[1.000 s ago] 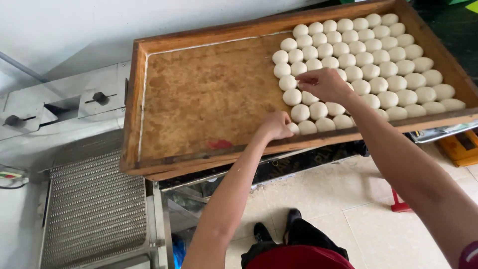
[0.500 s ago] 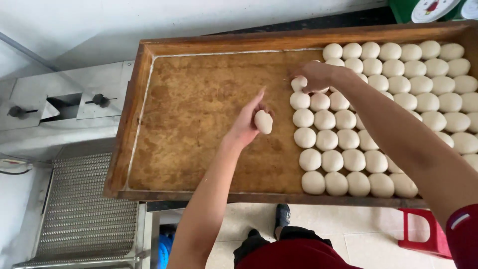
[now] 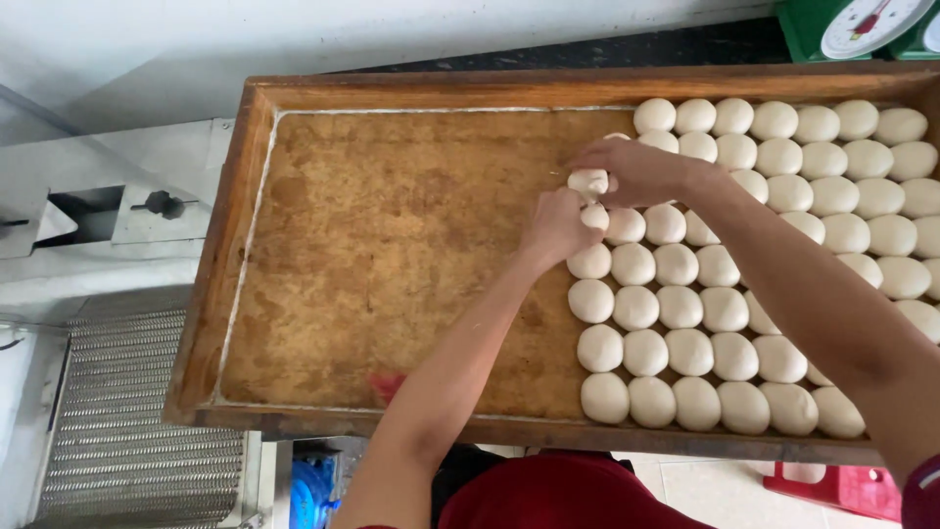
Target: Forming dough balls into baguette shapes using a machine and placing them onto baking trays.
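Nearest the camera there's a dark red shirt (image 3: 548,495) at the bottom edge, with a bit of a red stool (image 3: 832,487) on the floor to the right and a blue thing (image 3: 313,490) I can't make out to the left. Further left sits a ribbed metal conveyor (image 3: 127,431).

Next up is the wooden tray (image 3: 220,284), a big shallow one with a brown, floury floor. Its left half is bare board, and the right half is packed with rows of white dough balls (image 3: 715,353) sitting snug against each other, running from the near rim up to the far rim.

Both hands meet at the left edge of that block, past the middle of the tray. The left hand (image 3: 553,230) is curled, fingers pressed down on a dough ball (image 3: 594,216) at the end of a row; how much it's actually gripping, hard to say, the ball is mostly hidden under it. Just beyond it, the right hand (image 3: 636,171) has another dough ball (image 3: 587,181) pinched in its fingertips, just above the left hand's piece and almost touching it.

Far left is a grey metal machine (image 3: 117,206) with cut-out slots. Far right corner, behind the tray, a green scale (image 3: 862,24) with a white dial.
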